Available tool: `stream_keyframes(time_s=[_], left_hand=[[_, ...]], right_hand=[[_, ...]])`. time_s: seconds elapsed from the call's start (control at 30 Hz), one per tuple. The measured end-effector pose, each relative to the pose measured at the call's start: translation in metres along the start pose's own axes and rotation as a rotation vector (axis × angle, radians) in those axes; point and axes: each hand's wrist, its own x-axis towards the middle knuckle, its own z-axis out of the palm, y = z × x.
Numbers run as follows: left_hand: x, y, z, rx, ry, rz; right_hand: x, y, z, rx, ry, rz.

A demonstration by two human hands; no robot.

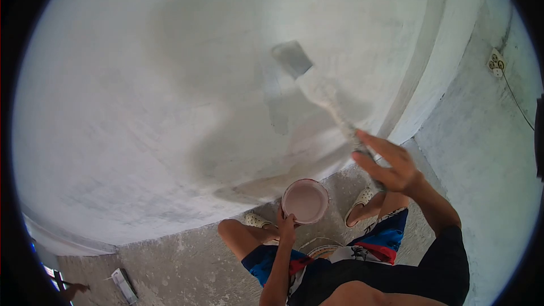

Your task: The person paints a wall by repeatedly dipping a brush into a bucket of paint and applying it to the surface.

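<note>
My right hand [394, 164] is closed around the lower handle of a long, paint-crusted paintbrush [326, 96]. Its grey, wide flat head overlaps the wall [113, 107] in this view and looks slightly smeared by motion. Around the brush the whitish wall has darker, damp-looking patches and shadows, with a narrow wet streak below the head. Down between my knees, my left hand [287, 225] grips the near left rim of a pinkish round bowl [306, 201]. Pale liquid fills part of the bowl.
A wall socket [496, 62] with a hanging cable is on the right-hand wall. On the rough concrete floor [187, 266] lies a white and dark box-like object [123, 286]. Beneath me shows a round bucket-like rim [323, 247]. A raised strip [416, 51] runs down the wall.
</note>
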Motion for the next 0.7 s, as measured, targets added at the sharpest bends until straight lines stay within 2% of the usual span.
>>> stream_keyframes(time_s=[0.33,0.7], left_hand=[[-0.002,0.001,0.0,-0.005,-0.015,-0.02],[0.002,-0.01,-0.011,-0.014,-0.015,-0.028]], right_hand=[[-0.09,-0.04,0.084,0.207,-0.402,0.176],[-0.099,-0.054,0.081,0.211,-0.413,0.164]])
